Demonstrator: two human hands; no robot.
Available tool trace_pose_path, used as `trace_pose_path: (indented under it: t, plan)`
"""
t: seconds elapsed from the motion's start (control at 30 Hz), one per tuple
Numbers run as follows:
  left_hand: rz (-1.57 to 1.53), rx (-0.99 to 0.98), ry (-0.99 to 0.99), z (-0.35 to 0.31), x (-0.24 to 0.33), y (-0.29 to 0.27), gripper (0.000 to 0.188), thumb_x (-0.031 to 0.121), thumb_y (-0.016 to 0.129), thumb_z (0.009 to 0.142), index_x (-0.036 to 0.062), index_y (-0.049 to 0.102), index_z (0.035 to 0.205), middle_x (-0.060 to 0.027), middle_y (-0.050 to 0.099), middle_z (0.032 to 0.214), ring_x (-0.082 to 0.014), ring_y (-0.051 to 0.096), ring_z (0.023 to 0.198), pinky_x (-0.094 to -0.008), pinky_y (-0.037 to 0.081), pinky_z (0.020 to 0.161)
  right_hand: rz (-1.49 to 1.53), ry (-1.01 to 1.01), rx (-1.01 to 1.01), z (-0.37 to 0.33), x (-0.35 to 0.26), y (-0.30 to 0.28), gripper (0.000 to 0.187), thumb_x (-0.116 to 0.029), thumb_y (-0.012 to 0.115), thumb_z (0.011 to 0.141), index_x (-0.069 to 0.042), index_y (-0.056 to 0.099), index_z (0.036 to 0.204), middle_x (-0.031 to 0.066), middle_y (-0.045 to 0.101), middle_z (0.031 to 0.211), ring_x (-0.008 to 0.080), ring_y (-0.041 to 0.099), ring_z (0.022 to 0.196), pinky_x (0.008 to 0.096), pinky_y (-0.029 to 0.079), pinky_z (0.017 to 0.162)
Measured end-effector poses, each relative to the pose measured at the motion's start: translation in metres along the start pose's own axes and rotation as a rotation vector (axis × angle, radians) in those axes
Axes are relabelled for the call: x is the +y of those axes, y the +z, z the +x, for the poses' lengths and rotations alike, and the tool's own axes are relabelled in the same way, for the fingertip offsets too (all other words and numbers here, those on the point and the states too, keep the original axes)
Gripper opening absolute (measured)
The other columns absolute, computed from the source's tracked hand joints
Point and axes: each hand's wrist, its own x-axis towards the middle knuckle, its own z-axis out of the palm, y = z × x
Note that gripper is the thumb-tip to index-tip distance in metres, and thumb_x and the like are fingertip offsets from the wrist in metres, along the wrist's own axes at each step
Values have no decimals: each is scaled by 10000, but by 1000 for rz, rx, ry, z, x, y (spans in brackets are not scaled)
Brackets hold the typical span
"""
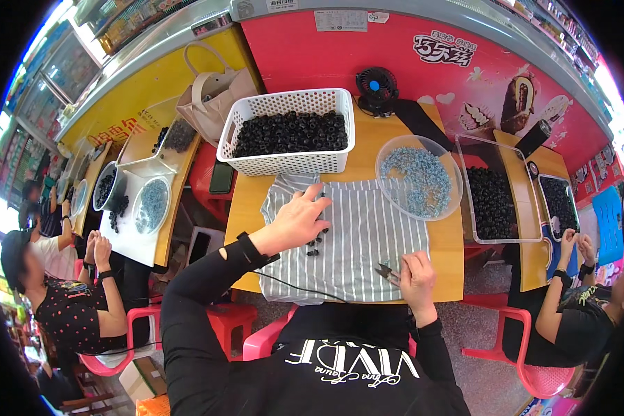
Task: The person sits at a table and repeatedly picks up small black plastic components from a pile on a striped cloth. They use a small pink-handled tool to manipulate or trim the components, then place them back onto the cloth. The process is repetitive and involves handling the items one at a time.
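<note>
My left hand [297,223] is over a grey-and-white striped cloth [360,222], palm down with its fingers spread, and nothing shows in its grasp. Just below its fingertips lie several small black pieces [315,245]. My right hand [417,276] is closed around small snips [388,273] near the cloth's front right corner. The snips' dark pointed blades point left. Beyond the cloth stands a white perforated basket [284,164] heaped with small black parts [291,133]. To its right, a round clear tray [455,179] holds many small blue-grey pieces [419,177].
A black fan [377,89] stands at the table's back edge, beside a beige bag [218,97] on the left. At right, a clear bin [492,201] contains black parts. Co-workers sit at tables on both sides. A dark cable [301,288] crosses the cloth's front.
</note>
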Motion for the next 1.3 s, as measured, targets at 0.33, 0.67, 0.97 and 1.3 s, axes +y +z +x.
trace_pose_path:
  t: [0.33,0.67,0.97,1.3]
  plan:
    - [-155,26,27,164,-71,-66,286,188,611,921,-38,710,1067,-236,711,1014,-382,682,974,-430,526,868,21,35,-25,4,-7,-2,117,34,663,807,0,661,919,146,586,833,347,620,731,423,486,620]
    - [-154,-679,117,176,-76,-58,446,322,516,1008,-17,621,1278,-182,573,1329,-261,529,1255,-340,420,1039,19,47,-32,5,-5,-5,135,32,672,803,-16,665,929,131,585,841,340,613,745,419,482,624]
    - [-496,-508,-213,157,-68,-54,251,228,664,910,8,647,791,32,592,694,-61,507,693,-248,424,634,32,30,-1,6,-6,-3,145,38,675,792,-23,662,923,127,576,831,337,614,728,426,477,610]
    - [-701,-126,-491,153,-97,-55,160,73,803,741,36,647,742,-8,544,621,-108,489,510,-300,346,457,17,32,-12,2,-4,-3,145,37,661,796,-20,661,929,135,584,842,349,622,745,429,484,621]
